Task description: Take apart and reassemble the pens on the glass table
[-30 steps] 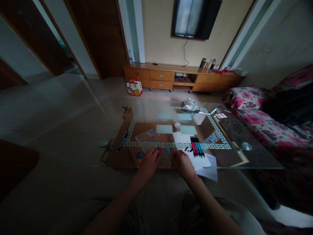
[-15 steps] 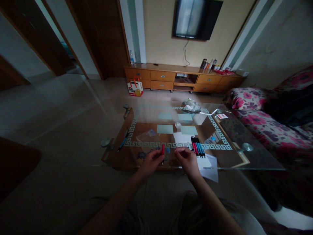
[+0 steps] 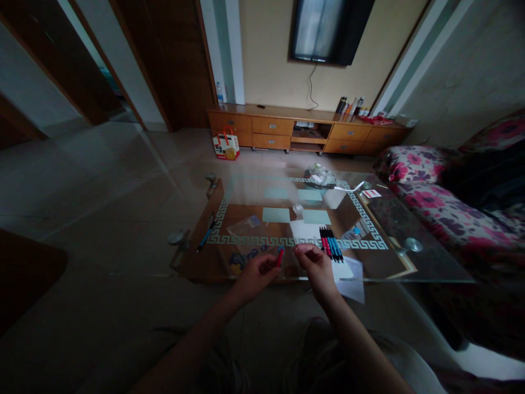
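Observation:
Between the thumb and fingers of my left hand [image 3: 259,272] is a red pen barrel [image 3: 280,256], its upper end tilted to the right. My right hand [image 3: 315,264] is pinched closed just to the right of it; whatever its fingertips hold is too small to make out. Beside my right hand, several red and blue pens with black ends [image 3: 332,244] lie in a row on white paper [image 3: 305,230]. One blue and black pen [image 3: 206,236] lies apart at the left of the glass table [image 3: 254,186].
A clear plastic bag [image 3: 245,225] lies beyond my left hand. Toward the far edge stands a bowl with crumpled plastic [image 3: 319,176]. A card [image 3: 371,193] lies at the right. Past the table are a paper gift bag [image 3: 226,146], a low cabinet [image 3: 273,127] and a flowered sofa [image 3: 435,202].
The red barrel in my left hand has tipped to the right and moved slightly nearer my right hand. My right hand keeps its pinch in nearly the same place.

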`<state>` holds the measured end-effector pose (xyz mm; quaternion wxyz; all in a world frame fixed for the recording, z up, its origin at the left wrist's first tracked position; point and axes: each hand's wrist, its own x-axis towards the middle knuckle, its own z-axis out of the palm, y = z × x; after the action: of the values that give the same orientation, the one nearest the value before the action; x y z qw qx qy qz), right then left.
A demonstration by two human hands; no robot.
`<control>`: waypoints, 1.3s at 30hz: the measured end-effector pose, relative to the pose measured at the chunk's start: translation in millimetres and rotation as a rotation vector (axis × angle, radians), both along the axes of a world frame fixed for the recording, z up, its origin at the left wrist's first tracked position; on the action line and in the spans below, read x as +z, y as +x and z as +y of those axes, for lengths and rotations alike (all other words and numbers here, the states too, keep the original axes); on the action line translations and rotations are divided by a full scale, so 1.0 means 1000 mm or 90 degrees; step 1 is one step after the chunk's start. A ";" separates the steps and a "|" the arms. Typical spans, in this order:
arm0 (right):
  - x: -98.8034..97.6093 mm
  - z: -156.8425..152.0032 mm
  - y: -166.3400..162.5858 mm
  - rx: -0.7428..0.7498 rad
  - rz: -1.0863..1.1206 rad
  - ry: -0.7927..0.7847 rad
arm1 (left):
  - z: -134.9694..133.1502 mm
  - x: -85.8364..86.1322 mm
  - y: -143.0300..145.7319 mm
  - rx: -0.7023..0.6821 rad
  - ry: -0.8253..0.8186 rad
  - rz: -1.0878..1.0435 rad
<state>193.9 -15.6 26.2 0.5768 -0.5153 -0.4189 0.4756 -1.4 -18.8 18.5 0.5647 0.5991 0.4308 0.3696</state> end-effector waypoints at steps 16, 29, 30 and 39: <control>0.002 -0.002 -0.002 0.063 -0.069 0.030 | -0.002 -0.002 -0.002 -0.045 0.030 0.053; 0.005 -0.005 -0.004 0.093 -0.159 0.041 | -0.003 0.001 -0.002 -0.036 0.034 0.038; 0.005 -0.005 -0.004 0.094 -0.163 0.040 | -0.003 0.001 -0.002 -0.035 0.034 0.037; 0.007 -0.007 -0.005 0.125 -0.205 0.056 | -0.003 -0.001 -0.002 -0.030 0.043 0.006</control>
<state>188.6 -23.0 33.4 0.4753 -0.5158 -0.5741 0.4223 -3.3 -21.3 17.8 0.5507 0.6293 0.4069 0.3676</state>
